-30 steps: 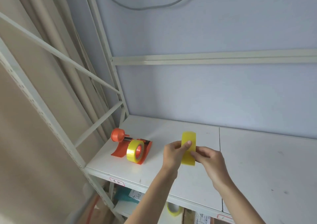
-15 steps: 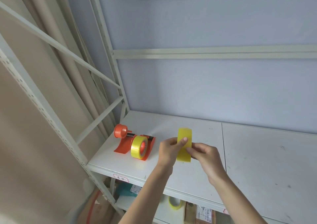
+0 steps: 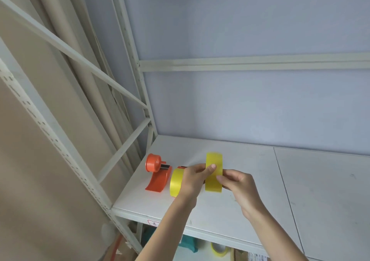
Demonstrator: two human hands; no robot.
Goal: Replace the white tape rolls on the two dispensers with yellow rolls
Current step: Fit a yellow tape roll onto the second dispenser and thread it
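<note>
Lower centre of frame: both hands hold one yellow roll [image 3: 213, 171] edge-on above the white shelf [image 3: 250, 180]. Left hand [image 3: 193, 181] pinches it, thumb on its face; right hand [image 3: 238, 182] closes fingers on its right side. Orange dispenser [image 3: 158, 175], lower left, carries another yellow roll [image 3: 175, 182].

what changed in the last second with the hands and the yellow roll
Little changed. Both hands, left hand and right hand, keep holding the yellow roll edge-on above the shelf; the left hand now covers part of the orange dispenser and its yellow roll, which stand as before. Nothing was let go.
</note>
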